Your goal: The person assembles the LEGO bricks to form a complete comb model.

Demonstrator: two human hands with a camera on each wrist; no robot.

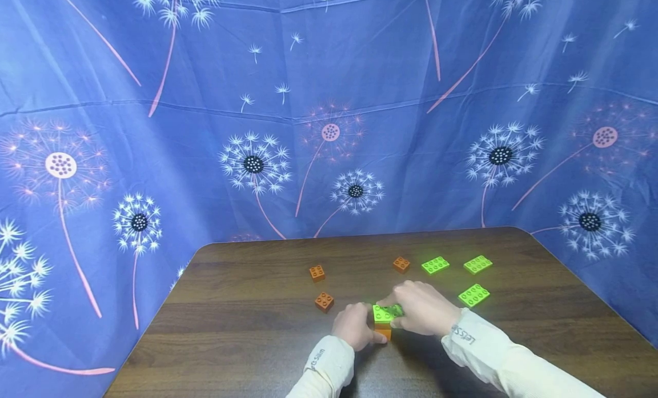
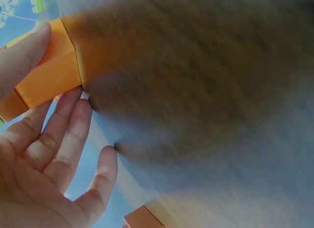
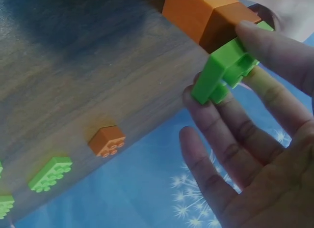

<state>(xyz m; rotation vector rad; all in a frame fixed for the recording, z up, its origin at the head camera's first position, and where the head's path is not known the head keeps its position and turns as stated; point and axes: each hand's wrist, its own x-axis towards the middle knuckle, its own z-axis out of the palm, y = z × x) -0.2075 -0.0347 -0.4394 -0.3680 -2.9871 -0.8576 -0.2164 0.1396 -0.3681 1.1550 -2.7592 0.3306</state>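
Note:
A stack with an orange block point(image 1: 382, 333) stands near the table's front edge. My left hand point(image 1: 353, 326) grips its side, with the thumb across the orange face point(image 2: 58, 73) in the left wrist view and the fingers behind it. A darker orange brick point(image 3: 230, 25) sits on that block. At the top of the stack is a green studded brick point(image 1: 382, 314), reaching out past the orange on the right. My right hand point(image 1: 424, 308) pinches this green brick point(image 3: 221, 73) between thumb and fingers. Whether it is fully seated is hard to tell.
Two small brown-orange bricks point(image 1: 317, 273) point(image 1: 324, 302) lie to the left, and another point(image 1: 401, 264) lies behind the right hand. Several flat green bricks point(image 1: 436, 265) point(image 1: 478, 264) point(image 1: 474, 295) are at the right on the wooden table point(image 1: 231, 329). A blue patterned cloth point(image 1: 288, 118) hangs behind.

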